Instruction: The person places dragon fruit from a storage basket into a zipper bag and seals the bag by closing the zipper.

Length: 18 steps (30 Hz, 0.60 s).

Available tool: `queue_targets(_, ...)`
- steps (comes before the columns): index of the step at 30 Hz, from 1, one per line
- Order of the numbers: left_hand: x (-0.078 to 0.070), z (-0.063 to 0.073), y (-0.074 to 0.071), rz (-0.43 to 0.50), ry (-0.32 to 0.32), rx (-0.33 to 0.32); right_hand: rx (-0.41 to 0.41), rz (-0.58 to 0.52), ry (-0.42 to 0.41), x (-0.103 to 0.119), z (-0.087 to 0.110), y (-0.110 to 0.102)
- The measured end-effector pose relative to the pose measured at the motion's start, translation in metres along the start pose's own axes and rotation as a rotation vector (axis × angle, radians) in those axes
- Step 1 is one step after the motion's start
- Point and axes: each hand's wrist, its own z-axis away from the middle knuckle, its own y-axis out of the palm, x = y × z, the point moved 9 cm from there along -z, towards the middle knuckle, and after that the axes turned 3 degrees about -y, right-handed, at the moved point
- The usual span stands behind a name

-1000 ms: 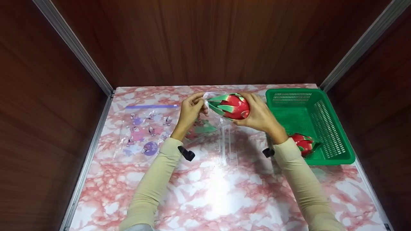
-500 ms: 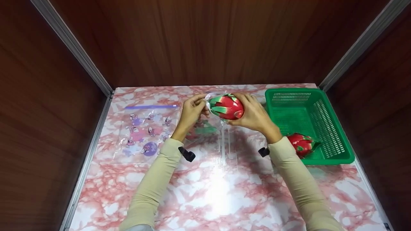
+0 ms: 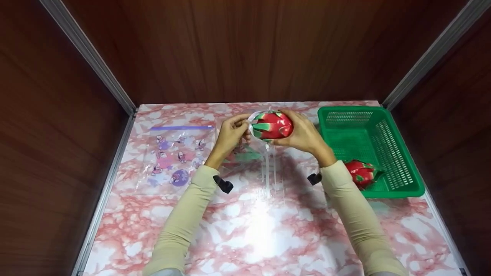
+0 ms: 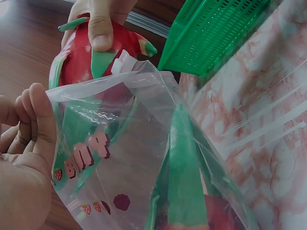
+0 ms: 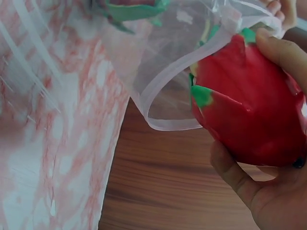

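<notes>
Left hand: (image 3: 232, 133) I have it pinching the rim of a clear bag (image 4: 132, 165) between thumb and fingers.
Right hand: (image 3: 307, 134) thumb and fingers spread wide round the red body of a dragon fruit (image 3: 279, 125), gripping it from the right.
Held fruit: above the desk (image 3: 215, 234), leafy end inside the bag's mouth, most of the red body outside; leaves show green through the film on my left-wrist feed.
Clear bag: mouth toward the right hand, white slider (image 4: 116, 66) at its edge, pink lettering and small strawberries on the film.
Bagged fruit: (image 4: 181, 187) a second one, lower in the same bag, leaves pointing up toward the mouth in my left-wrist view.
Basket: (image 3: 399, 193) green, slotted walls, right side of the desk; a third fruit (image 3: 360, 173) lies in it, near corner.
Printed bag: (image 3: 180, 159) flat on the desk at left, purple zip along its far edge, cartoon figures.
Desk: red-and-white marbled, bright glare near the middle.
</notes>
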Motion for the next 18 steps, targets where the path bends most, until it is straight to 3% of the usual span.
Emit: queue_targets(18, 0.003, 0.001, 0.008, -0.030, -0.036, 0.053, -0.002, -0.016, 0.020, 0.000, -0.013, 0.010)
